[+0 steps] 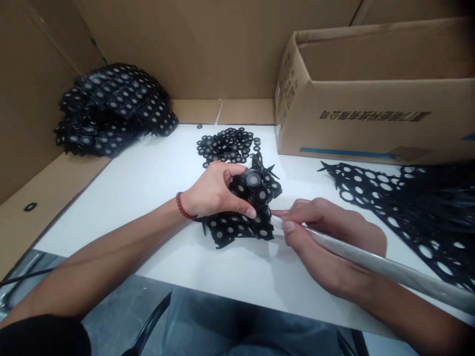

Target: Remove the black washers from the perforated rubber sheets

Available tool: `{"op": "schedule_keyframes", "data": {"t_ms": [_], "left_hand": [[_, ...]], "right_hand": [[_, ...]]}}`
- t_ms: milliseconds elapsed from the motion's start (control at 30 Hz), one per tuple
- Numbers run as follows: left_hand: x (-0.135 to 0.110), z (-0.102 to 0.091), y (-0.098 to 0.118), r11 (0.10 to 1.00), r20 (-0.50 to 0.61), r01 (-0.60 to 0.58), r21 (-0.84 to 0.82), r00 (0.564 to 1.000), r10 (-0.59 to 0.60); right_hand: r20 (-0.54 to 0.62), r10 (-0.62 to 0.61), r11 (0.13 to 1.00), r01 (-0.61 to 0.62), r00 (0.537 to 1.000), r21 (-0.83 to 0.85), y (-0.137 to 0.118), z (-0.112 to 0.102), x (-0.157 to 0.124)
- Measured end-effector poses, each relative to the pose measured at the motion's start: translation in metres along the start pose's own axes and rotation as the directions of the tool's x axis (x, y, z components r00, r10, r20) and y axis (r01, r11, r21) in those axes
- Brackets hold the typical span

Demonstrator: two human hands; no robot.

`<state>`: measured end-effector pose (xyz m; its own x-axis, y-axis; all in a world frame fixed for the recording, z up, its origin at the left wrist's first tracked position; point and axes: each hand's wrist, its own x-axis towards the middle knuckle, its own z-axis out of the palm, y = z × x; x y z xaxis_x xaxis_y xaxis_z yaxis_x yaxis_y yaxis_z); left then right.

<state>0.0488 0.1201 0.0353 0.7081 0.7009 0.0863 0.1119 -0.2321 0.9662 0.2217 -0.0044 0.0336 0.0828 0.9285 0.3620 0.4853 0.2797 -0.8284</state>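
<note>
- Left hand (213, 190): fingers pinching black rubbery ring-studded sheet (232, 230) over white table (148, 170).
- Right hand (345, 227): fingers gripping long grey tubular tool (356, 253).
- Seemingly done: loose black rings (228, 144), holed black webbing (419, 193).
- Seemingly remaining: bulky black ring-studded heap (118, 106).

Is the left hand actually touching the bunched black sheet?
Touching. The head view shows the left hand gripping the bunched black sheet, its thumb lying across it with no visible gap.

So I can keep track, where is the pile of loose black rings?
The pile of loose black rings lies above centre in the head view, on the white tabletop beyond the left hand and left of the cardboard box.
</note>
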Motion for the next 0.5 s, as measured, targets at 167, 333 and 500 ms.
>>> {"op": "schedule_keyframes", "data": {"t_ms": [167,333,500], "left_hand": [[0.0010,0.0014,-0.0012,0.995,0.053,0.009,-0.100,0.999,-0.003],[0.0013,0.0030,-0.0029,0.994,0.057,0.029,-0.104,0.998,-0.023],[0.0028,-0.0011,-0.0032,0.995,0.085,0.022,-0.099,0.996,-0.013]], "right_hand": [[0.062,-0.064,0.998,0.065,0.996,-0.021,0.0031,0.0011,0.0021],[0.117,0.017,1.000,-0.014,0.993,-0.026,0.0031,0.0031,0.0028],[0.159,0.083,0.995,-0.089,0.984,0.035,0.0039,-0.0017,0.0083]]}}
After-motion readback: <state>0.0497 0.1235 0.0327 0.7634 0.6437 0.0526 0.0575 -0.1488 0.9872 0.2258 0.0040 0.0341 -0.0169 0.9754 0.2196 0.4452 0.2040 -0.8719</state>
